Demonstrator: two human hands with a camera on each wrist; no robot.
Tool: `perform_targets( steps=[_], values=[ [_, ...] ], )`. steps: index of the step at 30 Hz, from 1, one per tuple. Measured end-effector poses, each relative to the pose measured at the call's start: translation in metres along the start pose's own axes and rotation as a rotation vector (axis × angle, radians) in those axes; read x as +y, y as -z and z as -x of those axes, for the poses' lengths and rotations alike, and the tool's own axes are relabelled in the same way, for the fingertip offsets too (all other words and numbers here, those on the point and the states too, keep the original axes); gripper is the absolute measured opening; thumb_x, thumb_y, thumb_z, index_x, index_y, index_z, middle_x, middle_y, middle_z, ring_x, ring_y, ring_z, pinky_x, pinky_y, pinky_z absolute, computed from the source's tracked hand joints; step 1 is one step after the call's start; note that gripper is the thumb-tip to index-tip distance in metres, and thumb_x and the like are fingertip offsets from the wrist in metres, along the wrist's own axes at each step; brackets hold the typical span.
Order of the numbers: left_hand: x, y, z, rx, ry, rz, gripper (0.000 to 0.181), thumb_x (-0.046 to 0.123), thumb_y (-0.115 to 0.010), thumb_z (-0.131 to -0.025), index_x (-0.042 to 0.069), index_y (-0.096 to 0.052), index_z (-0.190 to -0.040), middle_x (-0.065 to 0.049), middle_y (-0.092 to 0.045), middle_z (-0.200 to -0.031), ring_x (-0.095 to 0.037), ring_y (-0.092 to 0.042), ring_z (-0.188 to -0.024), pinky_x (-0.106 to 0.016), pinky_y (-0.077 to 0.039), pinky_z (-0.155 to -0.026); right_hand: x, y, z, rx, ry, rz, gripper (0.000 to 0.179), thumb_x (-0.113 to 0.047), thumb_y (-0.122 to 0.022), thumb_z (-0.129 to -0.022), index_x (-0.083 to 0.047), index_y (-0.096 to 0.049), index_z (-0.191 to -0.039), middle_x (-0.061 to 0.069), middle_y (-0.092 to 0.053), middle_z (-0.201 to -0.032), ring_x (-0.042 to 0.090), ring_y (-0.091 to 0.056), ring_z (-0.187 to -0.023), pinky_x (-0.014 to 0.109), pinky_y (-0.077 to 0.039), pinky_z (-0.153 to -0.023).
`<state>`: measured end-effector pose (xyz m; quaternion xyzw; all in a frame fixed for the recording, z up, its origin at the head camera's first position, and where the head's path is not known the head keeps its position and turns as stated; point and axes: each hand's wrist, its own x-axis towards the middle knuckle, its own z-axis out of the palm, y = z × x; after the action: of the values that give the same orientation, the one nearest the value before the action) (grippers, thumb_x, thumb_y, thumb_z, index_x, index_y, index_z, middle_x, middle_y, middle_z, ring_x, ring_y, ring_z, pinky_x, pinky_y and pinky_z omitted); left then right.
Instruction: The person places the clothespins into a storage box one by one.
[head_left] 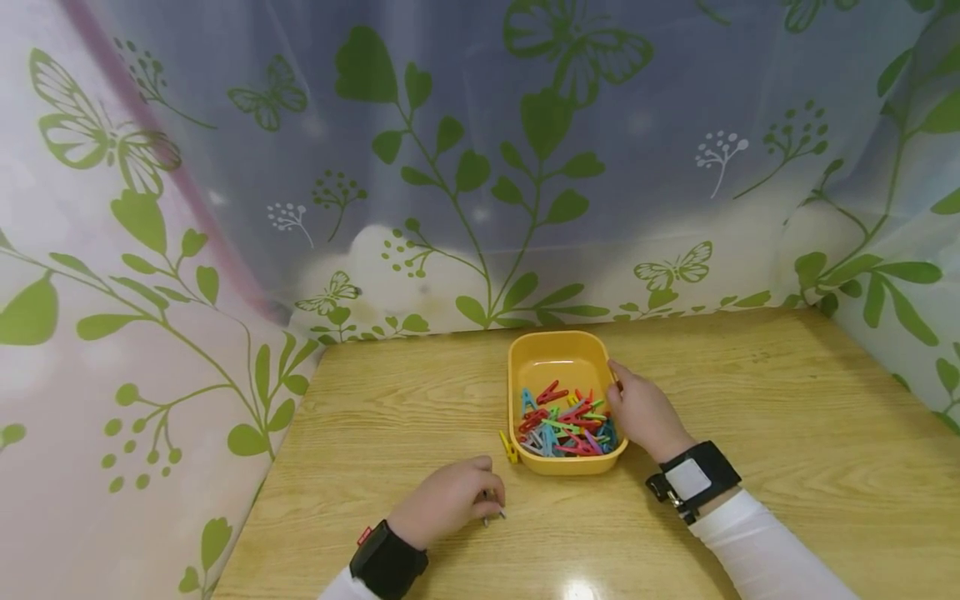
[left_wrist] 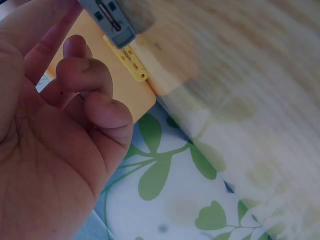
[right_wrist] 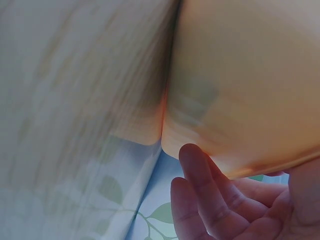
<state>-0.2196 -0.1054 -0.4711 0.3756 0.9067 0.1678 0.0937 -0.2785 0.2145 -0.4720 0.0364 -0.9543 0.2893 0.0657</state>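
A yellow plastic box [head_left: 558, 343] stands on the wooden table, with a heap of colourful clothespins [head_left: 562, 425] in its near half. My right hand [head_left: 645, 412] grips the box by its right rim; the right wrist view shows fingers [right_wrist: 197, 175] against the outer wall. Left of the box and nearer to me, my left hand [head_left: 453, 500] pinches a grey clothespin [left_wrist: 112, 22] just above the tabletop. One yellow clothespin [head_left: 509, 447] is clipped to the box's left rim near the front corner, and it also shows in the left wrist view.
The wooden table [head_left: 397, 392] reaches back to a curtain [head_left: 465, 208] printed with green leaves and butterflies. Similar cloth hangs along the left and right sides. Black bands [head_left: 388, 560] circle both wrists.
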Motion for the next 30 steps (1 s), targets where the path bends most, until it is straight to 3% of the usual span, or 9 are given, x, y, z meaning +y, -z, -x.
perform_targets(
  steps=[12,21,30],
  values=[
    [-0.003,-0.002,0.002,0.029,-0.028,-0.022,0.005,0.026,-0.078,-0.091,0.025,-0.076,-0.087,0.01,-0.052,-0.083,0.004,-0.044,-0.068,-0.016,-0.042,-0.066,0.001,0.0,0.0,0.011,0.012,0.003,0.05,-0.015,-0.043,-0.109,0.011,-0.04,-0.152,0.022,-0.068,-0.106,0.016,-0.05,-0.061,0.028,-0.039,-0.054],
    [-0.007,-0.004,0.001,0.033,-0.004,-0.015,0.006,0.025,-0.078,-0.092,0.025,-0.074,-0.087,0.015,-0.054,-0.086,0.005,-0.048,-0.072,-0.016,-0.044,-0.068,0.0,0.001,0.001,0.008,0.012,-0.001,0.05,-0.015,-0.043,-0.108,0.011,-0.041,-0.151,0.022,-0.068,-0.106,0.017,-0.051,-0.062,0.029,-0.039,-0.054],
    [-0.009,0.012,0.002,0.107,0.007,-0.01,0.006,0.021,-0.076,-0.094,0.02,-0.072,-0.091,0.013,-0.055,-0.086,0.002,-0.047,-0.068,-0.018,-0.044,-0.065,0.0,0.002,0.001,0.009,0.017,-0.005,0.05,-0.015,-0.044,-0.108,0.012,-0.041,-0.151,0.023,-0.068,-0.106,0.018,-0.053,-0.065,0.029,-0.04,-0.055]
  ],
)
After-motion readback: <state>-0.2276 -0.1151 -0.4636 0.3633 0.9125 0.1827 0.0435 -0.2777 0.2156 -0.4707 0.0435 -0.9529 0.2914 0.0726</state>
